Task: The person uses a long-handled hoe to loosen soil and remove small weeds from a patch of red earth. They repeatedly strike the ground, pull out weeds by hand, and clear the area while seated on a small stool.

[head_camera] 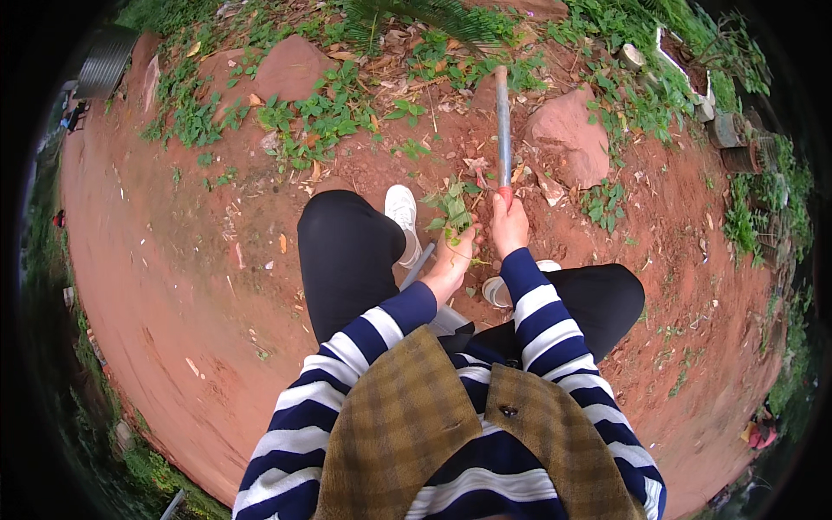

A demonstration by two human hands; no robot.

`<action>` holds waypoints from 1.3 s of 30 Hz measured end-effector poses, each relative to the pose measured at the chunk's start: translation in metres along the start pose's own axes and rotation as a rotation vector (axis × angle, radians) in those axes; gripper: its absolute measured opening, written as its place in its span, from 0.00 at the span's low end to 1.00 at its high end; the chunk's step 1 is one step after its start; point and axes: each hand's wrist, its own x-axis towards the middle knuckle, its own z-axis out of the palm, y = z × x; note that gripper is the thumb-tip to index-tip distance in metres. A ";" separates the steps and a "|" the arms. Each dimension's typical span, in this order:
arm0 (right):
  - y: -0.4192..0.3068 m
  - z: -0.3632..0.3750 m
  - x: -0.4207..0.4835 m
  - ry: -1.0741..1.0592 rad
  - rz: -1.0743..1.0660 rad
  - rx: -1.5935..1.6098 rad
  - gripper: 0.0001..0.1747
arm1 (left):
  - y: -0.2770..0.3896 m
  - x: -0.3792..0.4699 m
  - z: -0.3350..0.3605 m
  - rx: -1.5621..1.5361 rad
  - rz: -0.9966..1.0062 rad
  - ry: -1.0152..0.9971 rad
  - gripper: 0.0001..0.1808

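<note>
My left hand (454, 257) is closed around a small bunch of green leafy plants (453, 207), whose leaves stick out past the fingers. Close on its right, my right hand (509, 224) grips the red end of a long tool with a metal shaft (504, 130). The shaft points away from me across the red soil, and its brownish far tip lies among leaves by a rock. Whether the tip touches the ground, I cannot tell. Below the hands, between my knees, part of a grey object (447, 320) shows.
A reddish rock (572, 136) lies right of the shaft, another rock (294, 67) farther left. Low green plants (318, 123) grow ahead. My white shoes (401, 211) rest on the soil. Old containers (728, 133) stand at the right edge. A person (760, 433) is far off at lower right.
</note>
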 end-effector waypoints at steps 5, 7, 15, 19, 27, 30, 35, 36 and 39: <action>0.015 0.012 -0.005 -0.123 0.034 -0.238 0.26 | 0.004 -0.013 -0.006 -0.053 -0.042 0.033 0.13; 0.016 0.010 -0.006 -0.104 -0.012 -0.259 0.25 | 0.013 -0.013 -0.007 -0.062 -0.046 0.025 0.12; -0.041 -0.016 -0.011 0.070 -0.242 -0.154 0.24 | 0.028 -0.013 0.004 -0.170 -0.015 -0.024 0.10; -0.074 -0.042 0.004 0.016 -0.322 -0.291 0.24 | 0.028 -0.018 0.017 -0.227 0.046 0.003 0.13; -0.062 -0.030 0.015 -0.119 -0.377 -0.494 0.24 | 0.047 -0.025 0.001 -0.269 -0.014 0.010 0.12; -0.050 -0.017 0.007 -0.132 -0.364 -0.477 0.25 | 0.057 -0.028 -0.006 -0.297 0.027 0.006 0.10; -0.027 -0.005 -0.007 -0.070 -0.430 -0.213 0.23 | 0.064 -0.029 -0.006 -0.333 0.065 -0.066 0.10; -0.021 0.000 -0.008 -0.072 -0.394 -0.205 0.22 | 0.062 -0.029 -0.007 -0.369 0.039 -0.044 0.10; 0.000 0.013 -0.008 -0.109 -0.319 -0.339 0.23 | 0.050 -0.025 -0.013 -0.366 0.023 0.022 0.10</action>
